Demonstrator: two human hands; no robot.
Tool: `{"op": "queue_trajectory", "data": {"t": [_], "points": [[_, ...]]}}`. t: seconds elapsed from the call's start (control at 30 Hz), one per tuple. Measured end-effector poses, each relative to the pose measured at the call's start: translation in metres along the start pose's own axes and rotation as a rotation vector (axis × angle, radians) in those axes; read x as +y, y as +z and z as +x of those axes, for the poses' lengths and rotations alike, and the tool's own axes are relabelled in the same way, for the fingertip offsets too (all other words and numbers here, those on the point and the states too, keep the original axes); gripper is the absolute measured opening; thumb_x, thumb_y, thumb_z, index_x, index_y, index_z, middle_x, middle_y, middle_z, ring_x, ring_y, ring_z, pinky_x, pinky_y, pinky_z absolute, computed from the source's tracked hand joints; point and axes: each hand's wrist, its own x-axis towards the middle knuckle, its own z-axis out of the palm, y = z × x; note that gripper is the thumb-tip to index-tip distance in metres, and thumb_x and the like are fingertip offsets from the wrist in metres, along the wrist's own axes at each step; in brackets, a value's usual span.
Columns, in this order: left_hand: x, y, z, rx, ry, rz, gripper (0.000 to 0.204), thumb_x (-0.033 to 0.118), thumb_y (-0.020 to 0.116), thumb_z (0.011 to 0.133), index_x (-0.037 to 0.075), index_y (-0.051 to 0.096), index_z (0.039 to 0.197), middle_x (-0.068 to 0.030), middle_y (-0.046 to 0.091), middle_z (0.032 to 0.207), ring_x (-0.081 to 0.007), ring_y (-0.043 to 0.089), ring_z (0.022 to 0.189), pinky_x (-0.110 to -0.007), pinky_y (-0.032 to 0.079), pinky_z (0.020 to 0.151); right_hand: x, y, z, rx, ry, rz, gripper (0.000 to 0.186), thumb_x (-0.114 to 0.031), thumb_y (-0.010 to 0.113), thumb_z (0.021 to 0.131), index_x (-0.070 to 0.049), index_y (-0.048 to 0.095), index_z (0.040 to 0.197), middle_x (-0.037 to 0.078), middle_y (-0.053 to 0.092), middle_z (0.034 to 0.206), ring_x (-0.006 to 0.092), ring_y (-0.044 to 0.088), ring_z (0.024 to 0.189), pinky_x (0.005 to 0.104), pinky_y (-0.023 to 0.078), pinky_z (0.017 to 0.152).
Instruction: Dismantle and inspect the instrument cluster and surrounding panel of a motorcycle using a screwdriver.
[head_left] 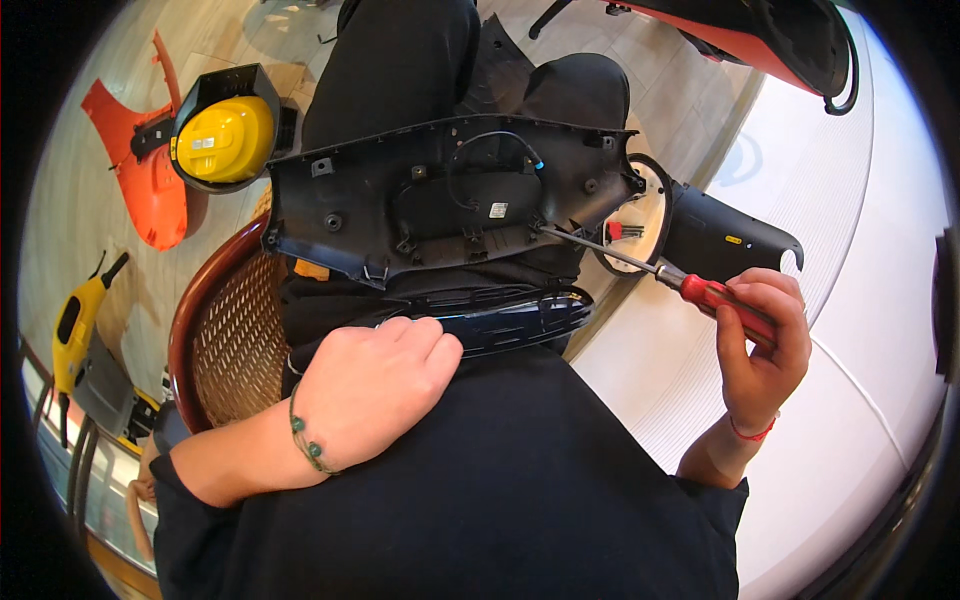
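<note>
My right hand (765, 330) is closed around the red handle of a screwdriver (700, 292). Its shaft slants left, and the tip meets the lower edge of a black plastic cover (370, 215), just right of centre. The cover lies across my lap, ribbed inner side up, with a thin cable (462, 150) ending in a blue-tipped connector. Below it is a long glossy dark panel (520, 320). My left hand (385, 375) is curled over this panel's left end, back of the hand up; its fingertips are hidden.
Right of the cover are a cream round dish (650, 215) with small dark parts, a black panel (725, 235) and a white ridged surface (800, 400). Left are a woven chair (235, 340), a yellow-and-black housing (225, 135), orange panels (150, 185) and a yellow-grey part (85, 330).
</note>
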Motion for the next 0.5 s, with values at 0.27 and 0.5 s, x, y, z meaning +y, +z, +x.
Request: {"op": "queue_trajectory", "data": {"t": [0.27,0.5], "points": [[-0.015,-0.015,-0.009,0.046,-0.090,-0.077,0.016,0.017,0.069,0.079,0.008,0.060,0.087,-0.0060,0.057,0.075,-0.0241,0.062,0.070,-0.035,0.049,0.057,-0.003,0.001,-0.001,0.006,-0.045,-0.052,0.029,0.013,0.067,0.070,0.000,0.059,0.094,0.014,0.063,0.091,0.0186,0.064,0.078,0.0267,0.054,0.067],[-0.037,-0.042,-0.009,0.189,-0.247,-0.361,0.015,0.008,0.071,0.077,0.003,0.061,0.088,-0.0052,0.047,0.069,-0.0142,0.042,0.052,-0.028,0.034,0.050,-0.006,0.003,-0.004,0.014,-0.023,-0.048,0.029,0.014,0.066,0.069,-0.001,0.059,0.093,0.014,0.063,0.091,0.0191,0.064,0.077,0.0268,0.053,0.066]]}}
